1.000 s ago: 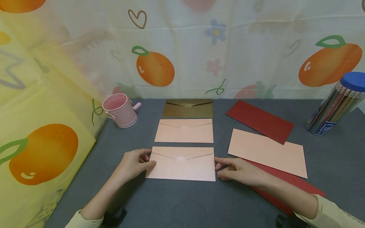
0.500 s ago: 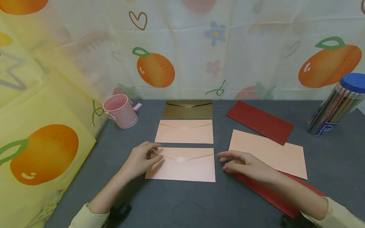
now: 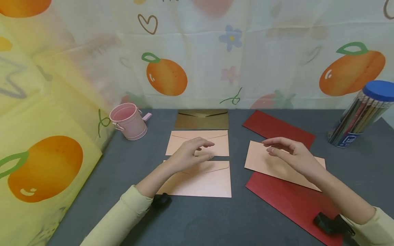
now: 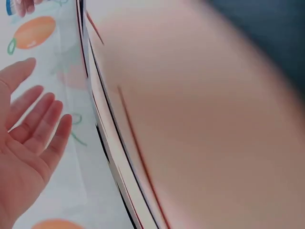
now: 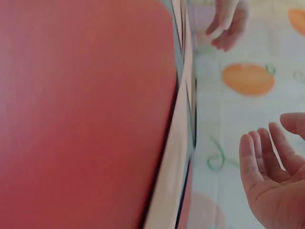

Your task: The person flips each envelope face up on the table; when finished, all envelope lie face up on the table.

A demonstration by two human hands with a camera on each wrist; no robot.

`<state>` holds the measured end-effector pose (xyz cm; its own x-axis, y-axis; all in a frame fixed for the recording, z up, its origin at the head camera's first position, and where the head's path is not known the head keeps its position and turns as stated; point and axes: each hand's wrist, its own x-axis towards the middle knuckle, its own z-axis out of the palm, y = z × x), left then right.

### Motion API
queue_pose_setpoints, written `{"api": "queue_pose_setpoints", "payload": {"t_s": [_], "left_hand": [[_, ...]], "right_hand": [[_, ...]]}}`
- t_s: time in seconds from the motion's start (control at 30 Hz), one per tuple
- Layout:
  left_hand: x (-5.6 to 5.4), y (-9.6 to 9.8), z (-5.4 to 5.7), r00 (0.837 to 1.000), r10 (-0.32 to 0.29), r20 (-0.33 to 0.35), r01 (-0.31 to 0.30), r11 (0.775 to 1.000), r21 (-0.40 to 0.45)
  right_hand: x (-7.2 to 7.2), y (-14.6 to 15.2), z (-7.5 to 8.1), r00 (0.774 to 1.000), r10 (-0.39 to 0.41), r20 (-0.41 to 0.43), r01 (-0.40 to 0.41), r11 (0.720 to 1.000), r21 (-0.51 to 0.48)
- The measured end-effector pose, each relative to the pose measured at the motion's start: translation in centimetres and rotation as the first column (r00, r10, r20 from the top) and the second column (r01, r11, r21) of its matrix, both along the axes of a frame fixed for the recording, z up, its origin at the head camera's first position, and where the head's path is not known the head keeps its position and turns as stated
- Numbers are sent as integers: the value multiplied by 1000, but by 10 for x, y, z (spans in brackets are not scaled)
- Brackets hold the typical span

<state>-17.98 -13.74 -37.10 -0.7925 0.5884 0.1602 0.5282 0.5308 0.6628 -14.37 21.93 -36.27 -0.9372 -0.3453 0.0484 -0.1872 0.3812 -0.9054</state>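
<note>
Hovering the left hand [image 3: 188, 155] over the middle envelope [image 3: 220, 147] and near envelope [image 3: 203, 186], well in from the left edge of the desk [image 3: 197, 222], loosely bending its fingers and grasping nothing. Hovering the right hand [image 3: 290, 155], likewise grasping nothing, over the pale sheet [image 3: 255, 159] toward the right edge, between two red sheets [image 3: 286, 198]. Facing a gold envelope [image 3: 201, 121] at the far edge, a pail [image 3: 129, 123] by the far left corner and a pencil jar [image 3: 358, 118] by the far right.

A lane of table [image 3: 237, 162] runs between the flat envelopes [image 3: 203, 185] and the flat sheets [image 3: 286, 200], another between the envelopes and the bucket [image 3: 132, 124], while the tall jar [image 3: 360, 114] stands in the way at far right and the cloth [image 3: 201, 65] closes off the back.
</note>
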Motion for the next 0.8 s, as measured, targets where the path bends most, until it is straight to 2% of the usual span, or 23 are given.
{"api": "queue_pose_setpoints", "payload": {"t_s": [0.2,0.33,0.4,0.57,0.8], "left_hand": [[-32,40,0,997,-83,-9,82,997,-14],[-54,64,-6,994,-102,28,101,995,12],[-63,75,-10,994,-97,57,97,995,4],[-83,97,-17,995,-43,89,51,994,-98],[-102,122,-19,994,-4,107,26,977,-212]], "right_hand": [[-13,24,-3,989,-74,-128,95,983,158],[-28,43,-7,975,-69,-209,125,955,268],[-35,52,-9,973,-38,-229,111,942,317],[-50,72,-16,979,49,-197,39,908,417],[-59,85,-26,991,122,-49,-84,873,480]]}}
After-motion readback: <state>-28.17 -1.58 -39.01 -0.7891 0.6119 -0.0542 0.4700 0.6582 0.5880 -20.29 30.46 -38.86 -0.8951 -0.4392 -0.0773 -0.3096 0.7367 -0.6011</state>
